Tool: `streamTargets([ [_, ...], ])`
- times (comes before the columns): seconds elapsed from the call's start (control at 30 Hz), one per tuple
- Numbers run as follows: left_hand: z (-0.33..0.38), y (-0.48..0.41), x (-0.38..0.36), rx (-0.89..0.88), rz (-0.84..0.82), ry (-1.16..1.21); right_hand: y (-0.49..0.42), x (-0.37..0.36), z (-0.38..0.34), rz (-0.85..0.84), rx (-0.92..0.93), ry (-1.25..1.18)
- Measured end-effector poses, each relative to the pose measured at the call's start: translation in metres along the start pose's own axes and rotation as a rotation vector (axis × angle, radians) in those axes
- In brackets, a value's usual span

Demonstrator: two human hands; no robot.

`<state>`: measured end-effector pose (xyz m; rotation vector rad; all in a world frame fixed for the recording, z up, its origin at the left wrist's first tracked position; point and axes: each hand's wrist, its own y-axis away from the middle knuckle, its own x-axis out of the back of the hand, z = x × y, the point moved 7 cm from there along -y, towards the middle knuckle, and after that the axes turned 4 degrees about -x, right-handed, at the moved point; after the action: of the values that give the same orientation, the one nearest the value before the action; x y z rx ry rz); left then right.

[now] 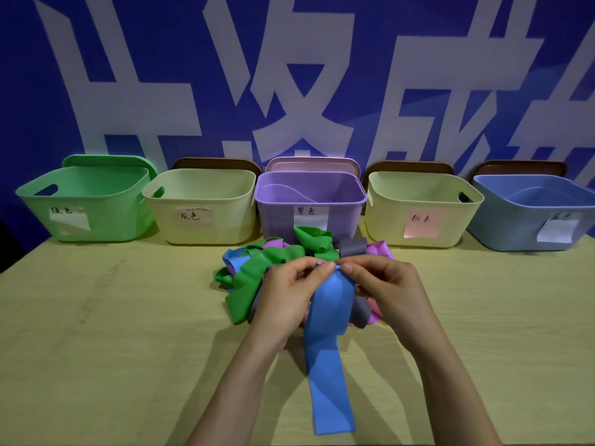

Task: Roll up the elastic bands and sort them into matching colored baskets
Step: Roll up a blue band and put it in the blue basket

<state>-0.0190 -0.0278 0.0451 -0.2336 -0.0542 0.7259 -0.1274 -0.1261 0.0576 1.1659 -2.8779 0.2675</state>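
Both hands, the left hand and right hand, pinch the far end of a long flat blue elastic band, perhaps starting a roll; its length trails toward the viewer over the wooden table.

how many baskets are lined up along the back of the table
5, in a row from the left: green basket, left cream basket, purple basket, right cream basket, blue basket at the frame's right edge.

bare table both sides, band pile ahead, basket row behind it
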Motion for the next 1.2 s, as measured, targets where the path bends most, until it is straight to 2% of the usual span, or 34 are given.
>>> streamTargets([
  [0.23,0.004,-0.001,0.001,-0.023,-0.035,0.019,0.001,0.001,-0.002,0.043,-0.002,-0.052],
  [0.67,-0.002,0.000,-0.001,0.059,-0.011,0.103,0.005,-0.001,-0.016,0.062,0.107,0.062],
  [0.87,0.000,-0.002,0.002,0.052,0.066,0.121,0.005,-0.002,-0.005,-0.009,-0.003,-0.005],
  [1.03,-0.001,-0.001,0.002,0.033,0.036,0.073,0.005,-0.001,-0.004,-0.032,-0.011,-0.054],
  [1.2,0.006,-0.001,0.000,-0.022,-0.001,0.120,0.006,0.000,-0.005,-0.028,-0.014,-0.010],
])
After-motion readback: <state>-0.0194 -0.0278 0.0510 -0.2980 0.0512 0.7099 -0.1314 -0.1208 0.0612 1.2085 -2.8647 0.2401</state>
